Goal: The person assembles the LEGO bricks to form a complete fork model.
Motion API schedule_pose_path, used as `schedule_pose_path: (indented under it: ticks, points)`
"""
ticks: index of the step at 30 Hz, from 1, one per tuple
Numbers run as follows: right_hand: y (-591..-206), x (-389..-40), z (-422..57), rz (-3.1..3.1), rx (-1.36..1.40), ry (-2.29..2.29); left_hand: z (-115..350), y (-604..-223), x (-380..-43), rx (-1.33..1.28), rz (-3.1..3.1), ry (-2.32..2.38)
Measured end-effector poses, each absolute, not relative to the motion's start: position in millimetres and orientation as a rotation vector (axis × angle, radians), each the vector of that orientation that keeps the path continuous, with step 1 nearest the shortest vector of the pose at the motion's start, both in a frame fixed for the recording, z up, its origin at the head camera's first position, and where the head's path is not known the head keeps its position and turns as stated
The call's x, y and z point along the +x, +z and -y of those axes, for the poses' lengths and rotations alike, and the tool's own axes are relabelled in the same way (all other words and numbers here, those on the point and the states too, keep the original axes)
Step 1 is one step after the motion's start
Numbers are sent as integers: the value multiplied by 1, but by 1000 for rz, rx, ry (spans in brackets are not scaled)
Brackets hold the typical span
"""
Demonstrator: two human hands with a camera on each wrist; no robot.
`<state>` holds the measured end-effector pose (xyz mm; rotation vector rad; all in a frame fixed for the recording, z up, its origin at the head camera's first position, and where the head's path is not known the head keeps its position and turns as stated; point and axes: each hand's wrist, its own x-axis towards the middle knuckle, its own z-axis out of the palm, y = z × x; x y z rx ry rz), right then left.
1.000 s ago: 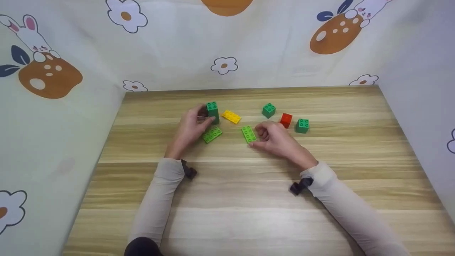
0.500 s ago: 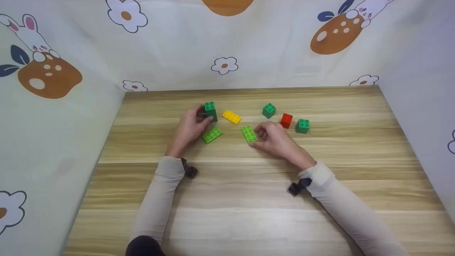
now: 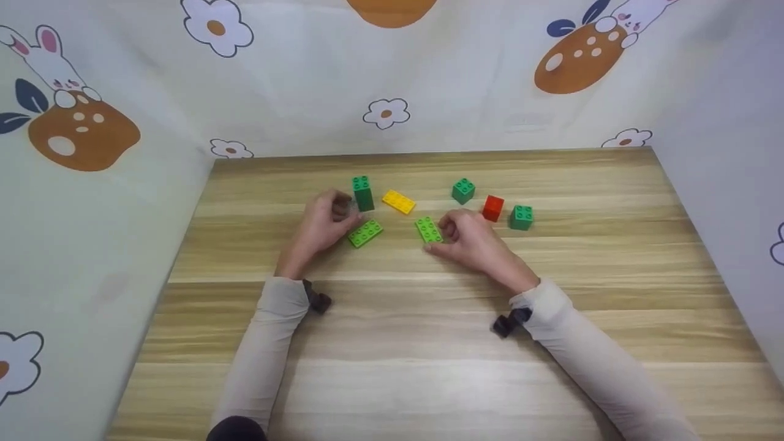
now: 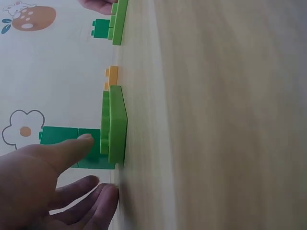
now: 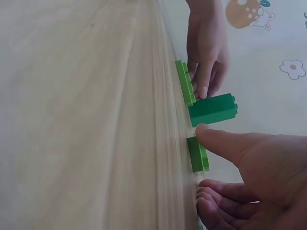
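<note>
A green two-block tower (image 3: 364, 197) stands upright behind one lime brick (image 3: 366, 233), left of another lime brick (image 3: 428, 230).

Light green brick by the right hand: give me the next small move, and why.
Probably close the right hand gently on the light green brick: the right wrist view shows it between thumb and fingers, with a gap before the fingers.

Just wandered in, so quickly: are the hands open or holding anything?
Left hand: open, beside the green stack.
Right hand: open, beside a light green brick.
</note>
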<state>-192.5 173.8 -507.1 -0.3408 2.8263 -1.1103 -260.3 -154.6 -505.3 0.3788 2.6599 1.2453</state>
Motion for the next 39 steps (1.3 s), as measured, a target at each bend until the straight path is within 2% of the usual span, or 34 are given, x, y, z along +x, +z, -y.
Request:
schedule_pose_path:
  ticks: [9, 22, 39]
  points:
    - [-506, -192, -171, -2867, -273, -1067, 156, -489, -239, 409, -2535, 1007]
    - [-504, -190, -177, -2823, -254, -1144, 146, -487, -233, 484, -2606, 927]
    - [-504, -167, -211, -2648, -455, -1262, 129, -489, -225, 724, -2631, 921]
